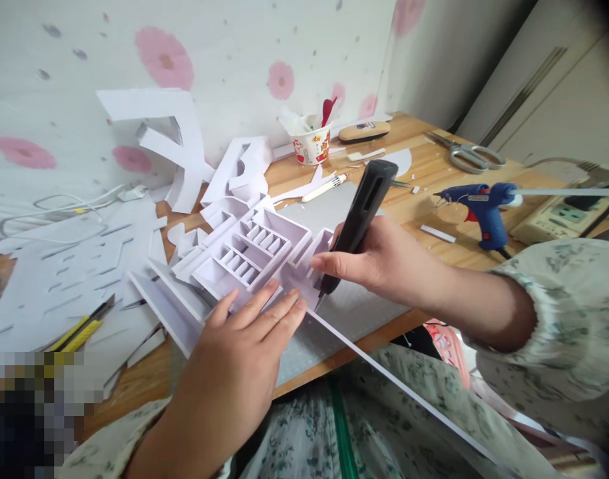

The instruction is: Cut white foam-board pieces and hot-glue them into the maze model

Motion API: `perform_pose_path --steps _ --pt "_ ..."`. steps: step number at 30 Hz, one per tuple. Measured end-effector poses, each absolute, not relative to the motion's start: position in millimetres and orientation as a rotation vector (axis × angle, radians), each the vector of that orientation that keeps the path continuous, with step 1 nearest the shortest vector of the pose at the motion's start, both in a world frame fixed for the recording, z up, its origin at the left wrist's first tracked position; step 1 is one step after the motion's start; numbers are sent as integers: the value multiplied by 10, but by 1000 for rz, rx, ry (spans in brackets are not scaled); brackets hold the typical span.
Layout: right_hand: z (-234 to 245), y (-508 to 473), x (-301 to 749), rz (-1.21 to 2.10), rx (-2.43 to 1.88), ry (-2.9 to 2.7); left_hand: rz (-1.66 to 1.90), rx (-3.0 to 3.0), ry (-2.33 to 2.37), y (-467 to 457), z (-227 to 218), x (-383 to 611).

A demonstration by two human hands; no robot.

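My right hand (pixel 379 263) is wrapped round a black utility knife (pixel 360 213), its tip down on a white foam board strip (pixel 384 379) that runs off the table edge toward me. My left hand (pixel 249 332) lies flat with fingers stretched out, pressing on the white board beside the blade. Just behind my fingers stands a white foam board model (pixel 249 249) with small compartments, resting on a grey cutting mat (pixel 354 309).
A blue glue gun (pixel 484 206) and a power strip (pixel 558 216) sit at right, scissors (pixel 471 156) behind them. A paper cup (pixel 311 143) with tools and a pen (pixel 324 188) lie at the back. White board offcuts (pixel 74 279) and yellow knives (pixel 82 326) fill the left.
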State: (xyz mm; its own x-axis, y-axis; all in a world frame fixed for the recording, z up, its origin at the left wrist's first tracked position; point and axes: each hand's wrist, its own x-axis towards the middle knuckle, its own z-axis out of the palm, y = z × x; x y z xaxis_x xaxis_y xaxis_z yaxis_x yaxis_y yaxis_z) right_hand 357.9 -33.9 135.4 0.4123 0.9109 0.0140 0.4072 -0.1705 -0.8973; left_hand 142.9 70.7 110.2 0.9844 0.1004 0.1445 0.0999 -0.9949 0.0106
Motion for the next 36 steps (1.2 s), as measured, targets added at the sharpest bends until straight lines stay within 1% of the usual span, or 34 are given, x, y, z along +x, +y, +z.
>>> perform_pose_path --steps 13,15,17,19,20,22,25,27,30,33,34,36 --pt "1715 -417 3525 569 -1743 -1096 111 3122 204 711 1144 1444" --pt "1702 -471 3627 427 -1769 -1081 113 3102 206 718 1137 1444" --pt "1601 -548 3789 167 -1840 -1145 118 3080 213 724 1127 1438" --pt "1419 -635 3971 -134 -1876 -1328 124 3055 220 727 1118 1427" --pt "1310 -674 4056 -194 -1977 -1475 130 3044 223 726 1116 1421" --pt "1089 -727 4193 -312 -2322 -1741 152 3033 222 722 1116 1410" --pt "849 -725 4310 -278 -2457 -1900 193 3038 209 708 1130 1400" --pt "791 -697 4326 -270 -2474 -1912 197 3042 211 694 1145 1396" --pt "837 -721 4198 -335 -2496 -1854 157 3034 244 670 1159 1390" --pt "910 -906 3837 -357 -2428 -1779 138 3018 266 650 1144 1384" --pt "915 -996 3684 -222 -2326 -1750 140 3012 271 646 1135 1381" --pt "886 -1188 3389 194 -2234 -1710 140 2997 285 641 1119 1371"
